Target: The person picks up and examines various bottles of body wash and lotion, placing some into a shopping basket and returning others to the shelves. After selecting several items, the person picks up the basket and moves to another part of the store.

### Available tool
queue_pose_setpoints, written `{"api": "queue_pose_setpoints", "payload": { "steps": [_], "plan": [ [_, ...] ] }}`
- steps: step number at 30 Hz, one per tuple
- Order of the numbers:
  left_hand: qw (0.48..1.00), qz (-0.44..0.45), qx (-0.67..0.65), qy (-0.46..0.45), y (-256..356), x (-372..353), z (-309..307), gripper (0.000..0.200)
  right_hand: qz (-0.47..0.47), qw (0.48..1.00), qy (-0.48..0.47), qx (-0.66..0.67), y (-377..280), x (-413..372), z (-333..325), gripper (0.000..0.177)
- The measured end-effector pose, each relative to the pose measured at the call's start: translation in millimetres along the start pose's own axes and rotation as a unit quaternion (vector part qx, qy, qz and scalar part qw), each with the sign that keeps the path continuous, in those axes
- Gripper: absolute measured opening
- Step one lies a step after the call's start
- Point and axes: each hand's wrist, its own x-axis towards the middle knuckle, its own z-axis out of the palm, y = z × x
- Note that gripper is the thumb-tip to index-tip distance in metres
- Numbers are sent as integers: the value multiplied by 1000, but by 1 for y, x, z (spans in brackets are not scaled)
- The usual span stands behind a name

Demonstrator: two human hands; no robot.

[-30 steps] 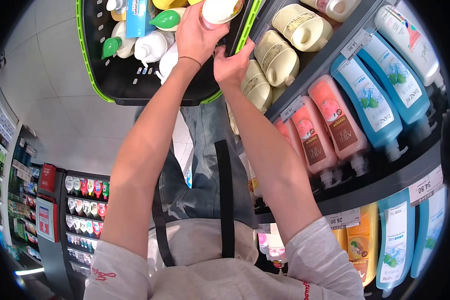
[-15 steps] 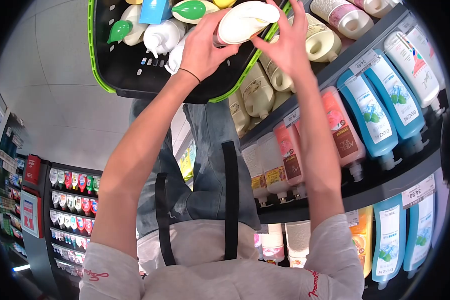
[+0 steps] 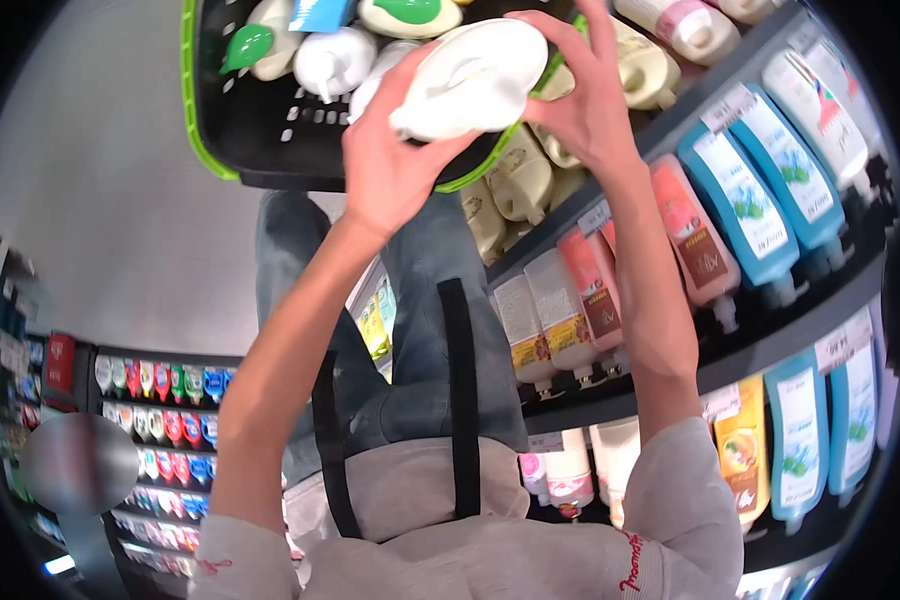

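Note:
A white bottle (image 3: 475, 80), its rounded end toward the camera, is at the top centre over the edge of a black basket with a green rim (image 3: 196, 120). My left hand (image 3: 385, 150) is wrapped round its left side. At its right side is my right hand (image 3: 580, 100), fingers spread and curved, the thumb near the bottle; whether it touches is unclear. Inside the basket lie a bottle with a green cap (image 3: 249, 48), a white pump bottle (image 3: 334, 64), a blue item (image 3: 320, 12) and a cream bottle with a green label (image 3: 410, 12).
Right of the basket, a shelf (image 3: 670, 135) holds cream bottles (image 3: 518, 178), blue bottles (image 3: 738, 200) and pink bottles (image 3: 692, 230). Lower right are more blue bottles (image 3: 798, 440) and an orange one (image 3: 743, 455). Small coloured bottles (image 3: 170, 425) fill a rack at lower left.
The bottle has turned, showing more of its rounded end, and has moved slightly left and down with my left hand. My right hand has shifted slightly down. The view has shifted a little.

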Motion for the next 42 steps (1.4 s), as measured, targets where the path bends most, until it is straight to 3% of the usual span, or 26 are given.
{"api": "queue_pose_setpoints", "payload": {
  "steps": [2, 4, 6, 8, 10, 12, 13, 15, 18, 22, 24, 25, 27, 29, 30, 32, 38, 40, 42],
  "plan": [
    [998, 54, 23, -11, 27, -17, -18, 55, -20, 989, -23, 142, -9, -6, -1, 77],
    [998, 11, 55, -36, 44, -49, -46, 48, 11, 948, -32, 316, -54, -8, -6, 85],
    [983, -69, 164, -37, 64, -82, -80, 37, 19, 961, 37, 274, -96, -20, 0, 99],
    [999, -35, 4, 35, 89, -97, -98, 36, 111, 959, 49, 257, -147, -23, 2, 105],
    [998, 37, -30, 30, 108, -111, -119, 31, 158, 944, 55, 284, -193, -30, 8, 104],
    [997, 16, -19, 67, 130, -137, -142, 33, 153, 904, 130, 377, -236, -40, 22, 98],
    [998, 22, -20, 49, 147, -151, -159, 33, 179, 886, 153, 398, -262, -46, 22, 93],
    [989, -123, 78, -26, 183, -178, -197, 35, 211, 872, 162, 411, -311, -57, 26, 88],
    [984, -99, 117, -95, 238, -213, -231, 36, 208, 842, 187, 461, -367, -72, 19, 80],
    [979, -104, 68, -161, 282, -251, -250, 55, 179, 797, 188, 545, -418, -85, -4, 73],
    [969, -97, 39, -222, 284, -260, -261, 61, 160, 825, 207, 501, -440, -96, -31, 73],
    [976, -67, -24, -205, 288, -266, -251, 64, 158, 857, 212, 443, -450, -102, -40, 72],
    [969, -26, -31, -244, 302, -274, -234, 56, 159, 892, 231, 354, -470, -114, -49, 72],
    [963, -21, -71, -258, 294, -278, -236, 51, 154, 893, 274, 321, -493, -130, -57, 73],
    [968, -9, -26, -251, 295, -280, -233, 52, 158, 898, 289, 292, -504, -138, -61, 74],
    [953, 57, -55, -291, 291, -280, -234, 55, 146, 902, 312, 260, -510, -153, -57, 70],
    [903, 152, -20, -401, 302, -272, -231, 77, 78, 875, 373, 298, -538, -215, -44, 68],
    [894, 149, -9, -422, 304, -273, -236, 77, 28, 848, 517, 114, -545, -230, -26, 71],
    [886, 111, -15, -451, 307, -291, -228, 73, 30, 842, 515, 156, -556, -249, -5, 74]
  ]
}}
